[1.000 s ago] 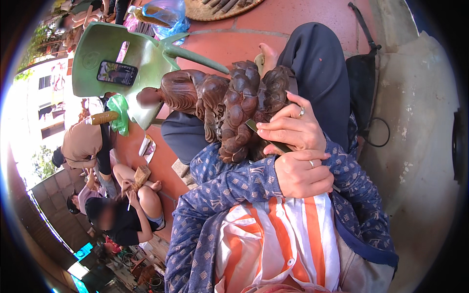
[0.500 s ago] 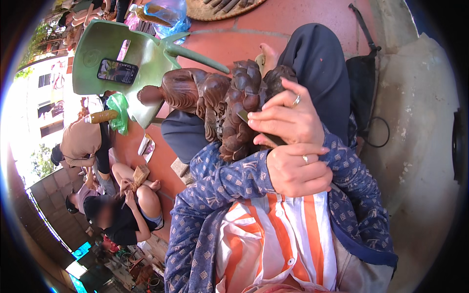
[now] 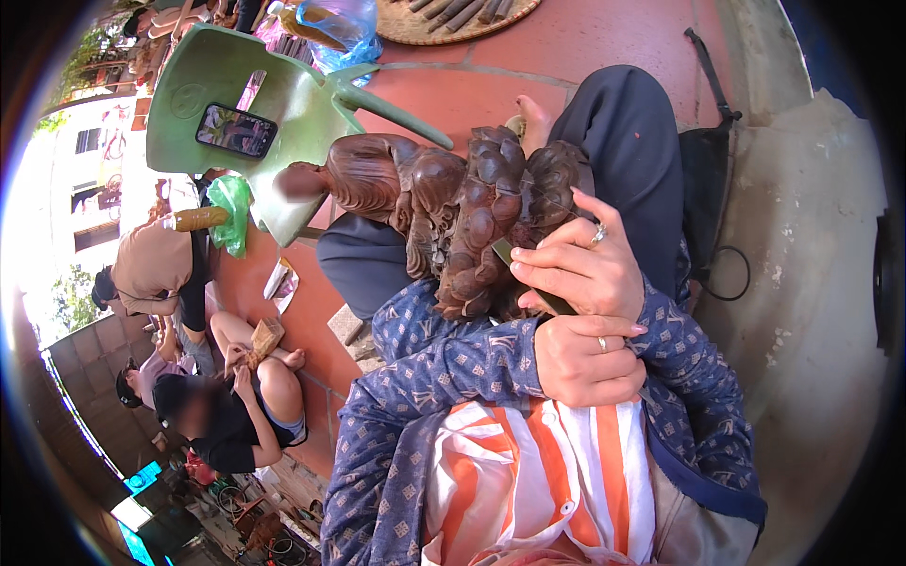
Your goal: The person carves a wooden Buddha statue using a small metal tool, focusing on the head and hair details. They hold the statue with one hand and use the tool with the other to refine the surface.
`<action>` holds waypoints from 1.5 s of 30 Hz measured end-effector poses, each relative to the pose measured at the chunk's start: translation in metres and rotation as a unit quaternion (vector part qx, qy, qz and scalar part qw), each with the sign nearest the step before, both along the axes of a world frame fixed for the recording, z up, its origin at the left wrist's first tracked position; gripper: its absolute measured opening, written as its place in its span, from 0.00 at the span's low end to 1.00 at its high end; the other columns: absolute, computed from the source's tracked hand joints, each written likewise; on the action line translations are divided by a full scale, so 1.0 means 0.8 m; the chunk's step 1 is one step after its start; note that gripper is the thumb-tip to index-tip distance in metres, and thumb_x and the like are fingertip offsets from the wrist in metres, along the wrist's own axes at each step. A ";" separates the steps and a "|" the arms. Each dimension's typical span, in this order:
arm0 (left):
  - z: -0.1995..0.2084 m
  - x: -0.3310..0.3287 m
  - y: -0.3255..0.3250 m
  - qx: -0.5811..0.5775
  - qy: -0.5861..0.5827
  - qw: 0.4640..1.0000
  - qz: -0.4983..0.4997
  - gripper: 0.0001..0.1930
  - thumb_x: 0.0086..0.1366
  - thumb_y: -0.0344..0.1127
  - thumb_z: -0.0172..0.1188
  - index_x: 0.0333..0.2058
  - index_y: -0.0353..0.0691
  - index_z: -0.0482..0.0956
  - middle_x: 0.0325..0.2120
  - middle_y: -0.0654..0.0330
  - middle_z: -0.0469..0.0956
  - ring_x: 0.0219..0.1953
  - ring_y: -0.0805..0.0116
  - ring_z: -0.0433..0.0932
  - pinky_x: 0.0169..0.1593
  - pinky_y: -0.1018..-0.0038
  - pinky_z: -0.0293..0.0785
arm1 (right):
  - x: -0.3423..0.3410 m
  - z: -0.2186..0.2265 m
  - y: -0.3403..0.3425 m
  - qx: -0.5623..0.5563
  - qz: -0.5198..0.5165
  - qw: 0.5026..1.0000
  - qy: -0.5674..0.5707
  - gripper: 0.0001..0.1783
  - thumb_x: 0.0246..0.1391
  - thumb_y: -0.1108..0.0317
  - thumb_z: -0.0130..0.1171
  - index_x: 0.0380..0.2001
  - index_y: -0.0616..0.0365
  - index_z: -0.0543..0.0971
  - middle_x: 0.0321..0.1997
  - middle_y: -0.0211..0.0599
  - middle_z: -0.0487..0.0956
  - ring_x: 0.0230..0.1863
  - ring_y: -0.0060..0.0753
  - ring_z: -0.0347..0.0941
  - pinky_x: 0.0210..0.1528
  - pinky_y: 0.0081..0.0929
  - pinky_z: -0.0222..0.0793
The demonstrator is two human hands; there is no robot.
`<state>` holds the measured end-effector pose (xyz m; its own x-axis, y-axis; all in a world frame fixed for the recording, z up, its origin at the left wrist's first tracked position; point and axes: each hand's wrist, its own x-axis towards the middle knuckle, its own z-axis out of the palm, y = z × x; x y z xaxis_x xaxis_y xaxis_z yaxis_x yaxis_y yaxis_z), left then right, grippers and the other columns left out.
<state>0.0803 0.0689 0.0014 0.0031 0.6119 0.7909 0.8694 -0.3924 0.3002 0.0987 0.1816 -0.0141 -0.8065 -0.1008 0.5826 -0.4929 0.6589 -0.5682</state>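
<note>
A dark brown carved wooden statue point(image 3: 483, 212) lies sideways across my lap, its robed seated figure toward the left and its petalled base toward my hands. My right hand point(image 3: 587, 259), with a ring, rests by the base. Its fingers are closed on a narrow flat carving chisel point(image 3: 502, 249), whose tip reaches the carved petals. Just below, my left hand point(image 3: 590, 360) is curled in a fist round the chisel's rear end, against the right wrist. The palm side of this hand is hidden.
At the left stands a green plastic chair point(image 3: 283, 193) with a phone point(image 3: 236, 130) on its seat. A woven tray point(image 3: 396, 26) of dark tools lies at the far side. Two people sit or bend at the left, one holding a wooden block point(image 3: 267, 335). A dark bag point(image 3: 706, 179) lies right.
The statue and both hands appear slightly further right and lower in the picture, along with the whole scene. The grip on the chisel looks the same.
</note>
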 end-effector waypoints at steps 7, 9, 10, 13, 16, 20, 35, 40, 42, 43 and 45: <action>-0.006 -0.006 -0.009 0.017 0.012 1.000 -0.006 0.07 0.50 0.35 0.62 0.28 0.40 0.81 0.18 0.71 0.70 0.21 0.78 0.72 0.55 0.68 0.76 | -0.006 0.004 -0.004 0.020 -0.018 1.000 0.012 0.17 0.35 0.60 0.70 0.34 0.49 0.85 0.38 0.18 0.82 0.39 0.20 0.75 0.65 0.50 0.57; 0.000 -0.004 -0.008 0.024 0.004 1.000 -0.003 0.06 0.49 0.34 0.62 0.27 0.41 0.81 0.18 0.71 0.69 0.21 0.78 0.72 0.55 0.68 0.76 | -0.001 0.005 -0.005 0.012 -0.003 1.000 -0.002 0.17 0.36 0.58 0.70 0.33 0.50 0.85 0.38 0.19 0.83 0.39 0.22 0.75 0.65 0.50 0.57; 0.004 -0.007 -0.007 0.023 0.008 1.000 0.000 0.06 0.49 0.34 0.63 0.27 0.41 0.81 0.17 0.72 0.69 0.21 0.79 0.71 0.55 0.68 0.76 | -0.004 0.008 -0.004 0.018 -0.001 1.000 0.002 0.17 0.37 0.57 0.70 0.33 0.50 0.86 0.38 0.20 0.83 0.38 0.23 0.76 0.65 0.50 0.57; 0.007 -0.012 -0.007 0.025 0.023 0.999 0.003 0.06 0.50 0.34 0.62 0.27 0.40 0.80 0.18 0.71 0.68 0.20 0.78 0.71 0.55 0.67 0.76 | -0.019 0.025 0.002 0.030 -0.015 0.999 0.026 0.16 0.36 0.59 0.70 0.33 0.49 0.85 0.37 0.20 0.82 0.40 0.22 0.75 0.64 0.50 0.58; -0.002 -0.008 -0.011 0.027 0.005 0.999 -0.019 0.06 0.53 0.34 0.62 0.27 0.39 0.79 0.19 0.70 0.68 0.19 0.77 0.70 0.56 0.66 0.75 | -0.009 0.010 -0.003 0.029 -0.014 0.999 0.012 0.16 0.36 0.58 0.70 0.33 0.49 0.85 0.37 0.20 0.83 0.40 0.21 0.76 0.64 0.48 0.58; 0.006 -0.007 -0.010 0.017 0.014 1.000 -0.008 0.10 0.50 0.37 0.63 0.30 0.40 0.82 0.19 0.72 0.70 0.22 0.78 0.73 0.55 0.66 0.76 | -0.005 0.013 -0.002 0.028 -0.001 1.000 0.012 0.16 0.36 0.58 0.71 0.33 0.48 0.85 0.38 0.19 0.83 0.40 0.22 0.75 0.64 0.49 0.57; 0.002 -0.007 -0.021 0.027 0.015 0.999 -0.020 0.07 0.51 0.35 0.62 0.28 0.39 0.80 0.17 0.70 0.67 0.20 0.77 0.71 0.56 0.65 0.75 | -0.002 0.012 -0.015 0.029 -0.028 0.999 0.015 0.17 0.38 0.58 0.71 0.34 0.50 0.86 0.38 0.21 0.83 0.38 0.23 0.76 0.65 0.50 0.58; 0.009 -0.015 -0.017 0.038 0.009 0.999 -0.034 0.06 0.51 0.32 0.61 0.27 0.37 0.80 0.17 0.70 0.67 0.19 0.78 0.69 0.57 0.64 0.75 | -0.010 0.023 -0.010 0.039 -0.029 0.999 0.023 0.17 0.37 0.58 0.71 0.34 0.50 0.86 0.37 0.20 0.83 0.37 0.23 0.76 0.65 0.50 0.58; 0.002 -0.016 -0.018 0.051 0.012 0.998 -0.024 0.06 0.51 0.32 0.61 0.27 0.37 0.80 0.17 0.71 0.66 0.18 0.77 0.69 0.57 0.64 0.74 | -0.017 0.027 -0.008 0.046 -0.028 0.998 0.029 0.18 0.36 0.58 0.71 0.34 0.50 0.85 0.37 0.20 0.83 0.37 0.23 0.76 0.65 0.51 0.57; 0.000 -0.016 -0.019 0.057 0.014 0.998 -0.019 0.06 0.51 0.32 0.61 0.27 0.37 0.80 0.17 0.71 0.66 0.18 0.77 0.68 0.57 0.64 0.74 | -0.014 0.021 -0.012 0.043 -0.028 0.998 0.026 0.18 0.36 0.58 0.72 0.34 0.50 0.85 0.37 0.21 0.83 0.38 0.23 0.76 0.65 0.51 0.57; 0.001 -0.012 -0.020 0.043 0.008 0.999 -0.026 0.05 0.50 0.32 0.61 0.27 0.38 0.80 0.18 0.70 0.68 0.19 0.78 0.70 0.57 0.64 0.75 | 0.004 0.010 -0.016 0.040 -0.022 0.999 -0.001 0.18 0.36 0.58 0.72 0.34 0.50 0.85 0.37 0.20 0.83 0.38 0.23 0.76 0.65 0.51 0.57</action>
